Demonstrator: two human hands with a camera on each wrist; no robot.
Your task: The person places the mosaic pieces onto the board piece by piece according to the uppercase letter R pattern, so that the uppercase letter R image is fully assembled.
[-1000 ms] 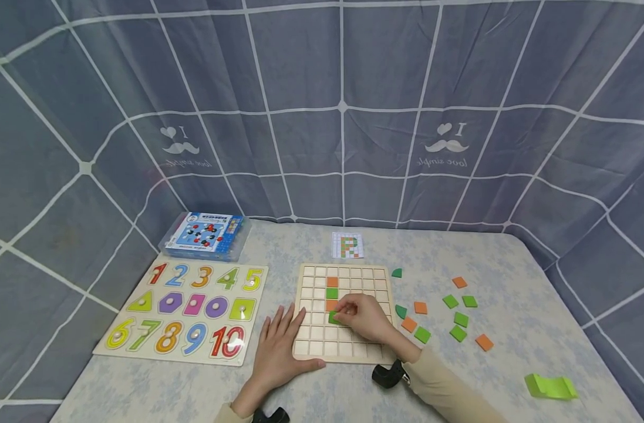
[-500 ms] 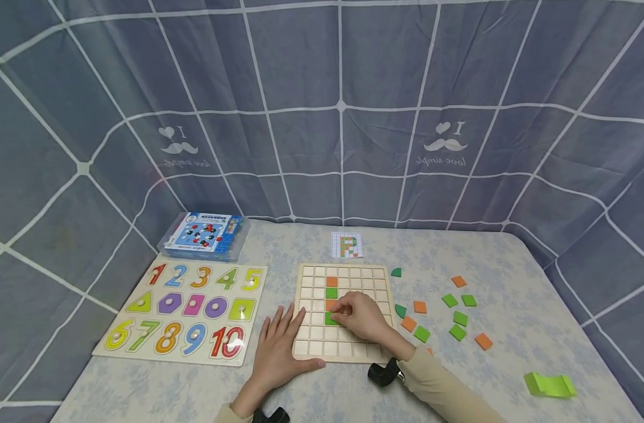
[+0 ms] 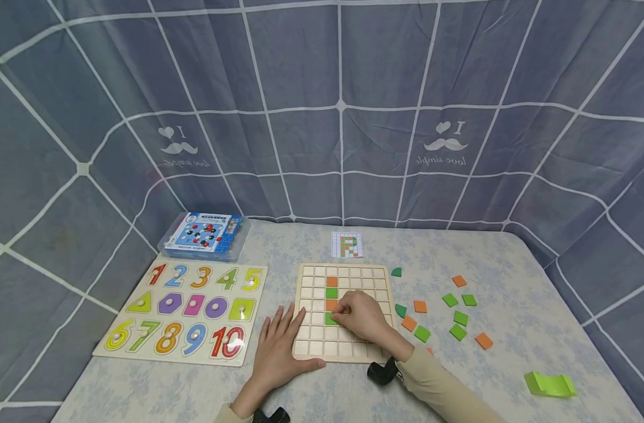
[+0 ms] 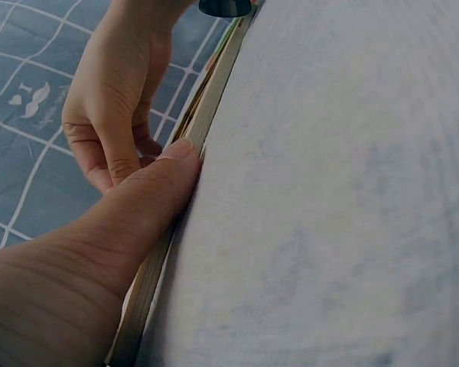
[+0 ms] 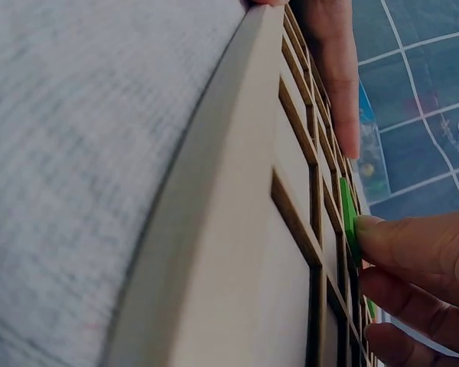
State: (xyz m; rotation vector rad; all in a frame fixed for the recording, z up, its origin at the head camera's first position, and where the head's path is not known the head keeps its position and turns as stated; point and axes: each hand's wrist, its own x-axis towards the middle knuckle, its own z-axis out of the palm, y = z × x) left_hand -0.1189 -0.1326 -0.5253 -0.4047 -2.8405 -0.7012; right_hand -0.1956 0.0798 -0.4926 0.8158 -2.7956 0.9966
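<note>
A wooden grid board (image 3: 344,351) lies flat on the table. One of its columns carries an orange tile (image 3: 332,282), then a green tile (image 3: 331,292), then another orange tile (image 3: 331,305). Below them, my right hand (image 3: 361,317) pinches a green square tile (image 5: 349,218) at its cell, thumb against it in the right wrist view; whether the tile is fully seated cannot be told. My left hand (image 3: 280,352) spreads along the board's left side, its thumb (image 4: 157,180) against the front edge. Part of the board is hidden under my right hand.
Loose orange and green tiles (image 3: 461,319) and dark green quarter-round pieces (image 3: 400,311) lie right of the board. A pattern card (image 3: 347,245) sits behind it. A number puzzle (image 3: 181,311) and plastic box (image 3: 204,236) are at left, a green curved block (image 3: 550,385) at right.
My right hand has shifted slightly left with the green tile, which now lies straighter in line with the column. My left hand has stayed in place.
</note>
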